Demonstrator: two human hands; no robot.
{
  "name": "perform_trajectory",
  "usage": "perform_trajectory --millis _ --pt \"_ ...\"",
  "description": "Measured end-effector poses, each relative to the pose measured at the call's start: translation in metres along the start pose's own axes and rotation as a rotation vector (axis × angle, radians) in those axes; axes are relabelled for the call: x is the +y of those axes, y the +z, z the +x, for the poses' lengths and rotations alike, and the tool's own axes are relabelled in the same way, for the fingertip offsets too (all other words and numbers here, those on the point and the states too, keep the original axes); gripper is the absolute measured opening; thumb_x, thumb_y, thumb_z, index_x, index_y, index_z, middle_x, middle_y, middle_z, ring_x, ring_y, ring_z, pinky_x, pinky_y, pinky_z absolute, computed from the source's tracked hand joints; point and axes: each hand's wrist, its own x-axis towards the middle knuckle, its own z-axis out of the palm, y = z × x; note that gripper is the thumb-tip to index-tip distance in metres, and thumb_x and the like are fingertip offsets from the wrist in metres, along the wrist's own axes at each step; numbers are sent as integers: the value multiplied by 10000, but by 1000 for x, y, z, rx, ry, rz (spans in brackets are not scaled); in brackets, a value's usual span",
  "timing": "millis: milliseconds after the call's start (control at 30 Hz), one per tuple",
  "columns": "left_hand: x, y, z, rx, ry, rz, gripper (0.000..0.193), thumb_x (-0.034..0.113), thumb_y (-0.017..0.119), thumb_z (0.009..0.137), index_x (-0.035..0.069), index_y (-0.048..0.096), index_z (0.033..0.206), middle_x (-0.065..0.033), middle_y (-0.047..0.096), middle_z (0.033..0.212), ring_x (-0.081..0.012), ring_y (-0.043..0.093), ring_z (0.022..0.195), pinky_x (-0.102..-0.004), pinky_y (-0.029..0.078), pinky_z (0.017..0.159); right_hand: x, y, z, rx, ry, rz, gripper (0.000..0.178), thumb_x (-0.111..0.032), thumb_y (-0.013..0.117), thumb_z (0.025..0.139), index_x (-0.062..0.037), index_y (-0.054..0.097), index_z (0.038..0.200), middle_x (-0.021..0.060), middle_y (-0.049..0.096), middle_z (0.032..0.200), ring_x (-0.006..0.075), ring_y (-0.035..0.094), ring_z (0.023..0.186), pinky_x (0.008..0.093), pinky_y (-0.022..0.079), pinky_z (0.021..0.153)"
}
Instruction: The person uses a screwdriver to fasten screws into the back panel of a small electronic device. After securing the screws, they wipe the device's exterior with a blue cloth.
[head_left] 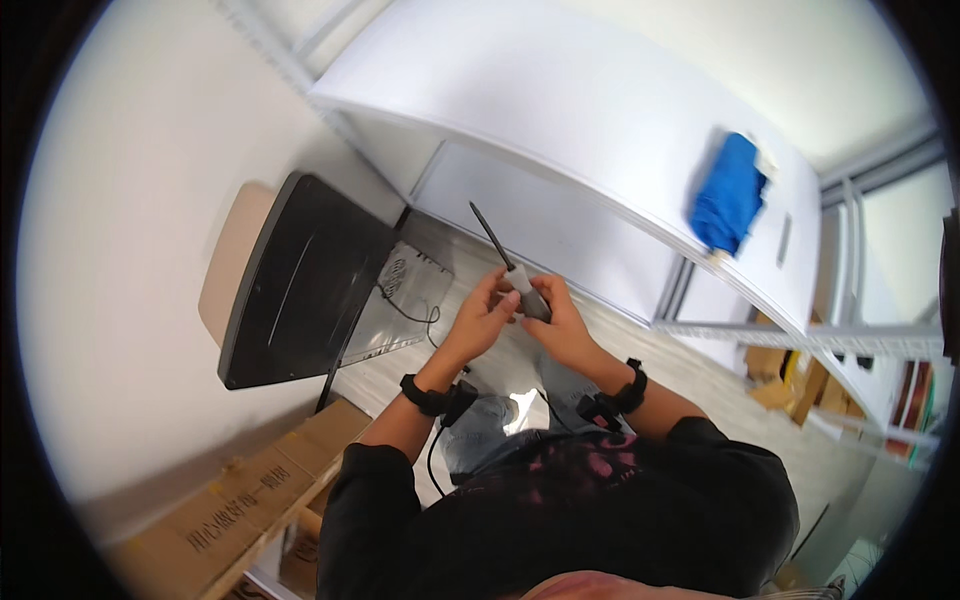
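Note:
A screwdriver point(490, 236) with a long dark shaft and a grey handle is held in front of my body, its shaft slanting up and to the left. My left hand point(484, 318) closes its fingers on the left side of the handle, near where the shaft begins. From the other side, my right hand point(562, 322) wraps round the handle's lower end. Part of the handle is hidden by the fingers. Both wrists wear black straps with small black devices and cables.
Ahead stretches a white desk point(520, 70) with a blue cloth-like bundle point(732, 192) on its right side. A black panel-like piece of furniture point(305, 280) stands at the left. Cardboard boxes point(240, 510) lie lower left, and shelving point(860, 370) holds boxes at the right.

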Motion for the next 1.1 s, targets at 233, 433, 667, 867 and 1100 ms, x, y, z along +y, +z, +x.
perform_trajectory --millis 233,433,667,867,1100 --pt "81 78 54 -140 37 24 382 189 513 937 23 445 1274 -51 557 1066 -114 546 920 -273 491 744 -108 -61 -16 146 -153 -298 698 -41 653 752 -6 279 1340 207 453 1235 316 464 1165 380 369 977" --pt "103 134 115 -45 -43 16 273 143 529 901 17 526 1143 -38 581 961 -103 553 808 -254 485 661 -123 -132 -19 394 -313 -649 561 -114 737 692 -28 519 1202 201 477 1219 376 465 1121 403 377 963" --pt "127 164 196 24 -124 477 385 245 653 814 -24 573 1078 -69 613 882 -158 580 763 -291 489 666 -114 -247 17 933 -204 -959 616 -255 733 695 -33 482 1213 207 423 1239 384 400 1139 528 352 883" --pt "115 182 239 54 -15 799 449 291 684 763 -35 579 1053 -121 651 873 -243 628 780 -347 497 705 -108 -280 64 919 209 -1020 791 -368 739 695 -56 372 1322 243 318 1342 416 287 1257 636 290 922" --pt "120 203 245 78 40 960 473 325 709 740 -16 573 1037 -133 641 884 -265 625 804 -359 495 718 -106 -285 65 849 268 -987 827 -249 732 650 -87 326 1352 228 298 1365 411 298 1252 599 359 891"
